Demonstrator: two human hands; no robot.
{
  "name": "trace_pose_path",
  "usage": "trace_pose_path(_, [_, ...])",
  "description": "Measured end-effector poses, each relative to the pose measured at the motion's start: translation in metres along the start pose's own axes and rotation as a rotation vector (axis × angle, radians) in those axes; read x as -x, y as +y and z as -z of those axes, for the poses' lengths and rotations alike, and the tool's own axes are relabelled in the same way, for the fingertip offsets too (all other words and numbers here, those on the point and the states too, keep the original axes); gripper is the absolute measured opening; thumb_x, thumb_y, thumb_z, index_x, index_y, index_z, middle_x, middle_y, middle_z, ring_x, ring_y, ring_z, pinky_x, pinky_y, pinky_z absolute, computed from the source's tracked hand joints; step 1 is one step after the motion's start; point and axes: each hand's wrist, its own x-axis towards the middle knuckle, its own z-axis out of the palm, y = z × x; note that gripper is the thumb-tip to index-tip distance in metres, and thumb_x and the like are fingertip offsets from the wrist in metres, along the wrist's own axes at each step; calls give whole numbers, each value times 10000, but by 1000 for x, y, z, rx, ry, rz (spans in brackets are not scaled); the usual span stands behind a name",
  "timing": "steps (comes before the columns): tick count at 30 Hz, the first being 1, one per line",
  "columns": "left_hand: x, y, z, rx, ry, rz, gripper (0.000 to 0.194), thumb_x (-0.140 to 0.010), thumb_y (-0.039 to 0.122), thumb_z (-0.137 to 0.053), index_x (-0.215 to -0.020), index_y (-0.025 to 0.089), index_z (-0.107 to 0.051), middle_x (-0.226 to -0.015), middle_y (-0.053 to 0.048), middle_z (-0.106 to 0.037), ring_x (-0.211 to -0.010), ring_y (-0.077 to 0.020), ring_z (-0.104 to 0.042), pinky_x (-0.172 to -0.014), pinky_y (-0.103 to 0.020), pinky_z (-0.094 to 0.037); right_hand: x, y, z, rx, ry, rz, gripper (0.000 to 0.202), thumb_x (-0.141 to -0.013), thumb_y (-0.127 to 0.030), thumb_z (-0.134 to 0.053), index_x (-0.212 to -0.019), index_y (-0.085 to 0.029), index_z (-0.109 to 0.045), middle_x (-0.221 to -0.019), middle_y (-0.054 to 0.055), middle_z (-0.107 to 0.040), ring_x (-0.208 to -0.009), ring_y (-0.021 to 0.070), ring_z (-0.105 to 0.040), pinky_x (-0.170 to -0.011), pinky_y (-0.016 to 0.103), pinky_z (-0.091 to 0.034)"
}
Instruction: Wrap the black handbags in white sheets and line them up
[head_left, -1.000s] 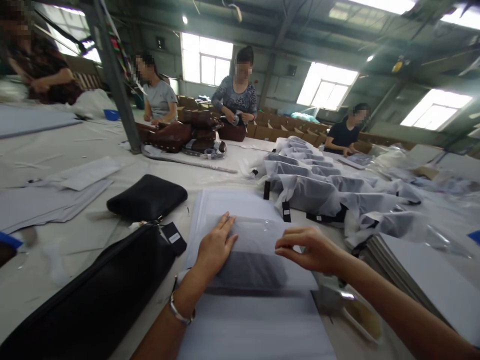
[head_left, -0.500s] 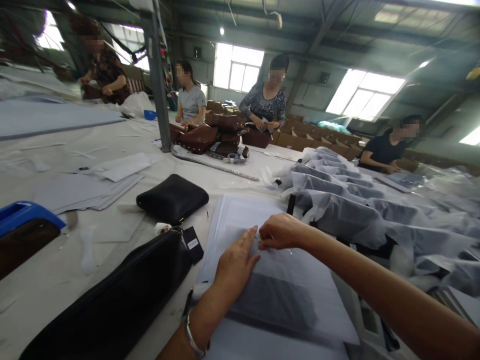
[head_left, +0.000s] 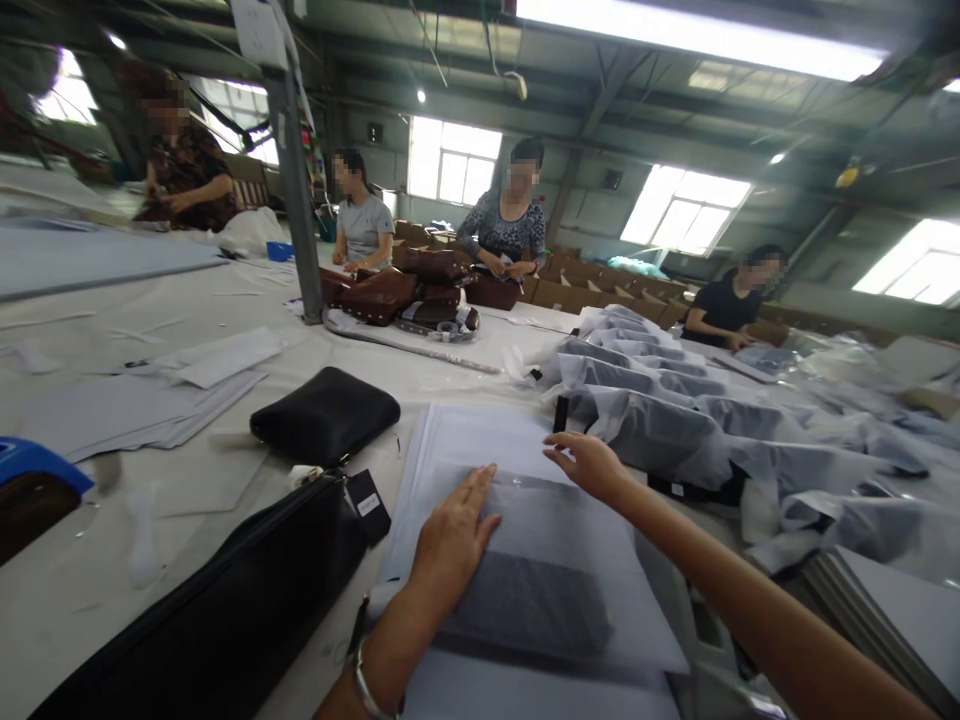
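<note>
My left hand [head_left: 454, 525] lies flat with its fingers stretched out, on the left side of a clear plastic sleeve [head_left: 551, 515]. A dark grey flat piece [head_left: 536, 600] shows through the sleeve's lower part. Under the sleeve is a stack of white paper sheets [head_left: 480, 425]. Above the stack's upper right, my right hand [head_left: 589, 465] holds nothing that I can see, its thumb and fingers apart. Left of the stack lie a small black pouch [head_left: 326, 415] and a long black bag [head_left: 225, 590] with a black hang tag [head_left: 367, 507].
Wrapped bags in white tissue [head_left: 660, 420] stand in a row on the right. Grey boards [head_left: 862, 625] are stacked at lower right. Brown leather bags [head_left: 382, 295] lie near a metal post [head_left: 296, 200]. Several co-workers work beyond. A blue-topped object [head_left: 37, 465] is at left.
My right hand has lifted off the plastic sleeve beside my left fingertips, moved right, and its curled fingers have opened. My left hand stays flat on the sleeve. The camera view has shifted.
</note>
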Motion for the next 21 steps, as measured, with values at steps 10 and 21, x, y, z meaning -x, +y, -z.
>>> trace_pose_path(10, [-1, -6, -7, -28, 31, -77, 511, -970, 285, -471, -1466, 226, -362, -1487, -86, -455, -1354, -213, -445, -1098, -405, -411, 44, -41, -41, -258, -54, 199, 675, -945, -612, -369, -1465, -182, -396, -1504, 102, -421, -1400, 240, -358, -1178, 422, -245])
trace_pose_path(21, [-1, -6, -6, -28, 26, -95, 486, -973, 283, -445, -1450, 197, -403, -1483, -91, -459, -1356, -218, -442, -1099, -405, -412, 25, 1, -37, -183, -138, 53, 564, -976, -584, -296, -943, -207, -715, -919, 82, -742, -887, 242, -680, -837, 374, -497])
